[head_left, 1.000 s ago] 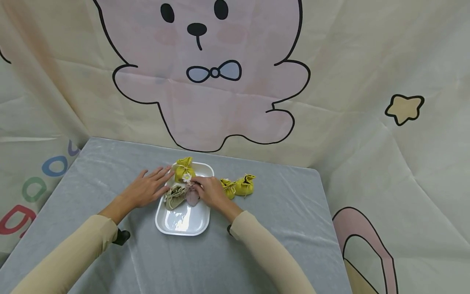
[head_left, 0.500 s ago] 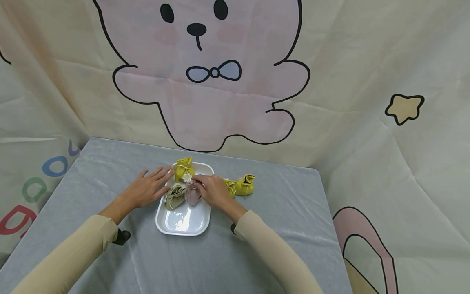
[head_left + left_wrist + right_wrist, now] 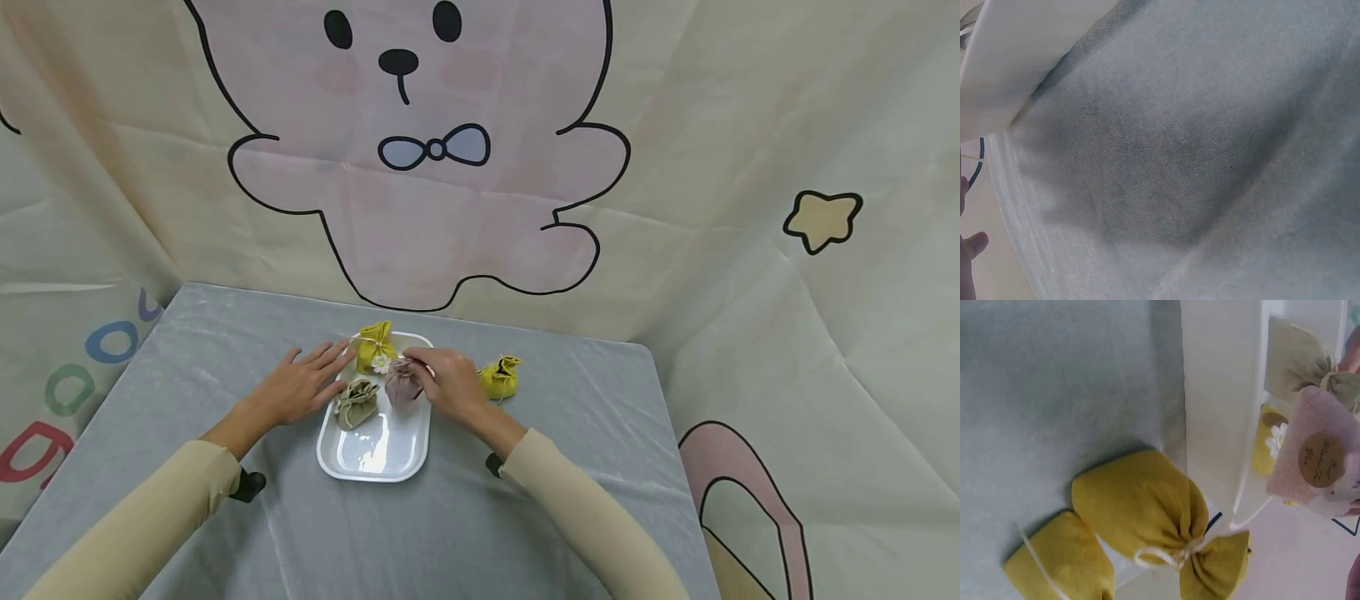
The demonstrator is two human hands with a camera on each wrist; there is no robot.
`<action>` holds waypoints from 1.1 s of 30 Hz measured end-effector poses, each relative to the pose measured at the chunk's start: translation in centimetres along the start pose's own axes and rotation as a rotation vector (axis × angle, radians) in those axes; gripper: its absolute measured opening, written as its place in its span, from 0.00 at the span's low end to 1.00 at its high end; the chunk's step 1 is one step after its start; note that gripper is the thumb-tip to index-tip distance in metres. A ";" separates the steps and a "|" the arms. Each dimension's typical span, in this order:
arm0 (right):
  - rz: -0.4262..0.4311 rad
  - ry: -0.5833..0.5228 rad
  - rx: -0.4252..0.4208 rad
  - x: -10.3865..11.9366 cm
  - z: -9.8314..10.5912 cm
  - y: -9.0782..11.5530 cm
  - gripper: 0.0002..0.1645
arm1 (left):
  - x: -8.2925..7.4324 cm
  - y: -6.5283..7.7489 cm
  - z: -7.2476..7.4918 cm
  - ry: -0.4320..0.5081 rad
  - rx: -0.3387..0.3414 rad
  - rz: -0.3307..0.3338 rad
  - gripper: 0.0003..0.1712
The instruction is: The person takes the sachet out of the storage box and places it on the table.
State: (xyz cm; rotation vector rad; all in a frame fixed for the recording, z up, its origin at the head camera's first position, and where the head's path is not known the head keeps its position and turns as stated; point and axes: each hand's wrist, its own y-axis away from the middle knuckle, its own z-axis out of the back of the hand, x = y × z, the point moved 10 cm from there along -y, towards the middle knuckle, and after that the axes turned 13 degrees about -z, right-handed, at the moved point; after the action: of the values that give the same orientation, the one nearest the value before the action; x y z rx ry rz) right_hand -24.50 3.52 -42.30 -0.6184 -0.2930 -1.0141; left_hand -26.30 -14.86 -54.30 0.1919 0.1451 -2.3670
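Observation:
My right hand (image 3: 450, 385) pinches the gathered neck of a pink drawstring pouch (image 3: 402, 387), held over the right side of a white tray (image 3: 372, 462). A round brown sticker marks that pouch (image 3: 1294, 447) in the right wrist view. Fingers spread and straight, my left hand (image 3: 300, 387) touches the tray's left edge. Inside the tray are a beige drawstring pouch (image 3: 355, 407) and, behind it, a yellow one (image 3: 373, 348) with a white flower. In the left wrist view, only part of the left hand (image 3: 972, 245) shows beside the tray (image 3: 1016, 62).
To the right of the tray, two yellow drawstring pouches lie on the grey cloth: one (image 3: 1141, 497) closer to the tray, another (image 3: 1069, 559) beside it. In the head view my right hand hides the nearer one. A printed curtain (image 3: 480, 242) hangs behind the table (image 3: 585, 433).
My right hand has moved right and drawn the pink pouch away from the beige one. It now covers the nearer yellow pouch in the head view. The left hand stays in place.

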 end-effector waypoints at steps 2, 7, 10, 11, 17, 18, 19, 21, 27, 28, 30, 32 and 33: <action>0.014 -0.016 -0.011 0.0 0.6 0.1 0.11 | 0.0 0.0 0.0 -0.004 -0.010 -0.003 0.35; 0.032 -0.026 -0.039 -0.3 1.9 0.3 0.11 | 0.0 0.1 0.1 -0.018 -0.024 -0.011 0.35; 0.044 -0.029 -0.064 -0.5 2.7 0.5 0.11 | -0.1 0.0 0.0 -0.016 -0.021 -0.016 0.35; 0.049 -0.035 -0.071 -0.5 3.0 0.6 0.11 | -0.1 0.0 0.0 -0.015 -0.018 -0.016 0.35; 0.066 -0.045 -0.072 -0.6 4.7 1.5 0.10 | 0.0 0.0 -0.3 -0.005 -0.007 -0.010 0.35; 0.069 -0.039 -0.071 -0.7 4.8 1.7 0.10 | 0.0 0.0 -0.3 -0.005 -0.009 -0.010 0.35; 0.076 -0.035 -0.070 -0.8 5.0 1.9 0.10 | 0.0 0.0 -0.2 -0.005 -0.012 -0.011 0.35; 0.089 -0.029 -0.067 -0.9 5.1 2.3 0.10 | -0.1 -0.1 -0.1 -0.006 -0.019 -0.014 0.35; 0.128 -0.045 -0.078 -1.3 5.7 3.4 0.10 | -0.1 0.0 -0.1 -0.009 -0.007 -0.013 0.34; 0.134 -0.049 -0.078 -1.3 5.8 3.5 0.10 | -0.1 0.0 -0.1 -0.010 -0.004 -0.011 0.34; 0.140 -0.049 -0.077 -1.3 5.9 3.8 0.11 | -0.1 0.0 -0.2 -0.011 -0.002 -0.011 0.35; 0.142 -0.048 -0.074 -1.3 6.0 4.1 0.11 | -0.1 0.0 -0.2 -0.012 -0.002 -0.011 0.35; 0.145 -0.049 -0.072 -1.3 6.1 4.2 0.11 | -0.1 0.1 -0.2 -0.014 -0.003 -0.012 0.35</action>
State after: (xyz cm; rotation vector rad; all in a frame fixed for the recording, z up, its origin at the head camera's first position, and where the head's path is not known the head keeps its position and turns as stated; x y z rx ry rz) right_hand -21.22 9.69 -39.58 -0.7208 -0.2517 -0.8739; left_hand -26.20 -14.82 -54.47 0.1732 0.1430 -2.3796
